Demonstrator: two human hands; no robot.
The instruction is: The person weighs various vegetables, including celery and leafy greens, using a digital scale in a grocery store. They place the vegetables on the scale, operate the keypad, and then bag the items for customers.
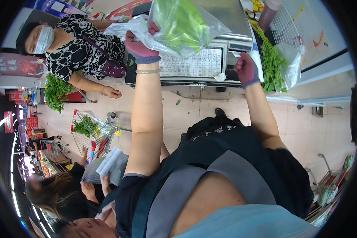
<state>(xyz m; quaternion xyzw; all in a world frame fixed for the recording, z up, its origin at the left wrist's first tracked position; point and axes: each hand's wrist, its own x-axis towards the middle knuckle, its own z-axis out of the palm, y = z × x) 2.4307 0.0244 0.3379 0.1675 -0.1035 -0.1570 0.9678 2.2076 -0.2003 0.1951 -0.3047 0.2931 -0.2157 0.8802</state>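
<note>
My left hand (143, 44), in a purple knitted glove, grips the twisted neck of a clear plastic bag (181, 32). Long green vegetables, perhaps peppers, fill that bag, which hangs over a label-printing scale and covers part of its keypad (196, 61). Behind the bag, the metal weighing plate (230, 17) shows on the right. My right hand (245, 69), gloved alike, pinches a small white label (235, 54) at the printer side of the scale. A crumpled scrap of white paper (220, 77) sticks to the scale's front edge.
A bunch of leafy celery or parsley (269, 59) lies right of the scale, beside a plastic bag (291, 62). A masked person (83, 47) stands at the left. Below is a shopping cart (92, 131) with greens. Another person holds a roll of bags (109, 162) near my left elbow.
</note>
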